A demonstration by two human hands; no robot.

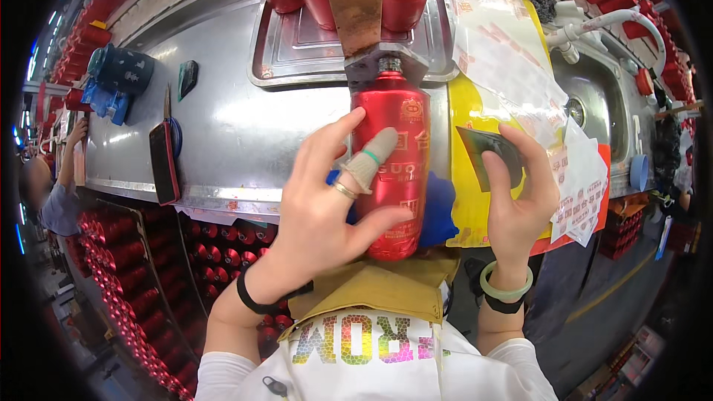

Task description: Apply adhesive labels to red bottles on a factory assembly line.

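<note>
Head view: resting the left hand (321,212), loosely spread, on a red bottle (390,212) over the near edge of the metal counter (238,119); pinching a flat dark piece (483,142) in the part-curled right hand (523,204)

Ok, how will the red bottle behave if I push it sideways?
The red bottle is probably slippery, given its glossy surface. Its rounded body may roll, though the left hand lies partly over it. It looks stiff: its outline shows no dents.
</note>
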